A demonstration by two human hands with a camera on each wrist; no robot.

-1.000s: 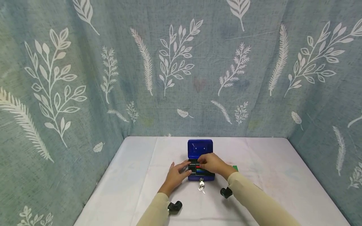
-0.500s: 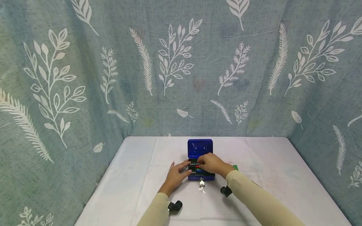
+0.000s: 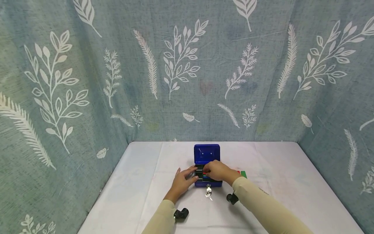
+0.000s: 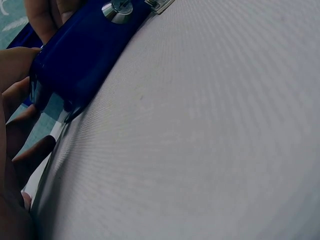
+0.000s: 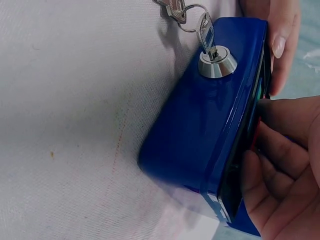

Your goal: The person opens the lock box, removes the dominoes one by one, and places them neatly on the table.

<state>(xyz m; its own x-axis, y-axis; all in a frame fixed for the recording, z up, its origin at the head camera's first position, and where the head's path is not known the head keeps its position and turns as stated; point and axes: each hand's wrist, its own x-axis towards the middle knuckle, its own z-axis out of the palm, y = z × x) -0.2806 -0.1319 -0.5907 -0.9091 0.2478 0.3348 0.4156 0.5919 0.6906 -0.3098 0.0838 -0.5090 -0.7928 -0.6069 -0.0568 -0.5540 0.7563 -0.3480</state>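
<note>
A blue cash box [image 3: 200, 184] stands with its lid [image 3: 206, 154] raised. Inside is a black compartment tray [image 3: 198, 175] with red, green and blue pieces, mostly hidden by my right hand [image 3: 220, 170]. That hand reaches over the tray from the right, fingers curled, and its fingertips pinch a thin red piece [image 5: 256, 135] at the tray. My left hand [image 3: 181, 183] rests against the box's left side, thumb and fingers spread and fairly straight. A key [image 5: 205, 32] sits in the front lock [image 5: 218, 63], with more keys [image 3: 208, 196] hanging from its ring.
Beyond my right wrist, a green piece [image 3: 243, 174] and part of a red piece [image 3: 238, 172] lie on the white-covered table [image 3: 157, 156]. Black wrist cameras [image 3: 181, 213] are worn below both hands. A leaf-patterned curtain [image 3: 187, 71] surrounds the table's back and sides.
My right hand has shifted slightly down and left at the tray, and a red piece beside its wrist has come into view. The left hand stays in place.
</note>
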